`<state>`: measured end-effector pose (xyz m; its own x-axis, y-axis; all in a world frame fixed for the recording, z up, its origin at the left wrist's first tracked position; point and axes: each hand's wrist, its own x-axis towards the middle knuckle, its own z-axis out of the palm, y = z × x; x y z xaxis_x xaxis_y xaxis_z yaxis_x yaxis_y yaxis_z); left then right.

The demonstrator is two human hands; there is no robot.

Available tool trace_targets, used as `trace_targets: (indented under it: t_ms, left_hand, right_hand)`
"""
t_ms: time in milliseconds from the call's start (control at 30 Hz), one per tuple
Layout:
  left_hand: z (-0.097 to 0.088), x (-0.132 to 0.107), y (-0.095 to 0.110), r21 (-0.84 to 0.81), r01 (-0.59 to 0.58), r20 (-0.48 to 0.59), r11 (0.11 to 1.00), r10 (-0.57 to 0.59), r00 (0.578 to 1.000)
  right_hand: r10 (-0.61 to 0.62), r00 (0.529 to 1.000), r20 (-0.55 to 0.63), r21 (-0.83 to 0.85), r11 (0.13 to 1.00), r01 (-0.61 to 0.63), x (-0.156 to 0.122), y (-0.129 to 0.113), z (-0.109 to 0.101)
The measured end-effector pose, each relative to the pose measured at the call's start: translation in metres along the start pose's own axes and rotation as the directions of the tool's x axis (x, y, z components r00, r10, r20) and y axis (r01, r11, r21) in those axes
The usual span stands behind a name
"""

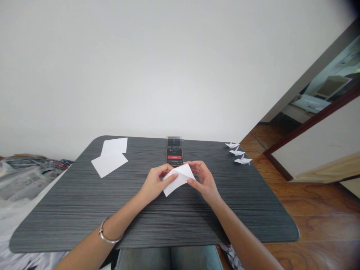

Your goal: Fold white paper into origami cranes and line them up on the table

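Observation:
A white sheet of paper (177,179), partly folded, is held just above the dark striped table (84,210) at its middle. My left hand (154,183) pinches the sheet's left edge, with the thumb on top. My right hand (203,179) grips its right edge and top corner. A silver bangle (108,234) sits on my left wrist.
A phone (174,155) with a lit screen lies just behind the paper. Two blank white sheets (111,157) lie at the table's back left. Three folded paper cranes (237,152) stand at the back right corner. Wooden floor and a doorway lie to the right.

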<state>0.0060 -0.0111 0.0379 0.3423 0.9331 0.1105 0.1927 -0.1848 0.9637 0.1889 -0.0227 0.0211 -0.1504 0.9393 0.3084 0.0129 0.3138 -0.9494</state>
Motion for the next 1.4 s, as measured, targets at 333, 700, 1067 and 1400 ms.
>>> trace_targets:
  t_ms: [333, 700, 1067, 1400]
  left_hand:
    - [-0.001, 0.001, 0.005, 0.108, -0.079, -0.061, 0.991, 0.086, 0.994]
    - [0.000, 0.002, 0.002, 0.076, -0.106, 0.093, 0.991, 0.099, 0.991]
    - [-0.001, 0.005, -0.001, -0.276, -0.068, -0.147, 0.959, 0.027, 0.989]
    - [0.001, 0.002, 0.009, -0.576, 0.070, -0.013, 0.814, -0.095, 0.995]
  right_hand:
    - [-0.122, 0.987, -0.103, -0.211, 0.972, 0.098, 0.000, 0.001, -0.004]
    - [-0.162, 0.984, -0.075, -0.169, 0.975, 0.147, -0.003, -0.009, 0.003]
    - [-0.205, 0.906, -0.370, -0.035, 0.978, 0.206, -0.005, -0.009, -0.002]
    - [-0.248, 0.916, -0.315, -0.116, 0.968, 0.223, -0.008, -0.004, -0.003]
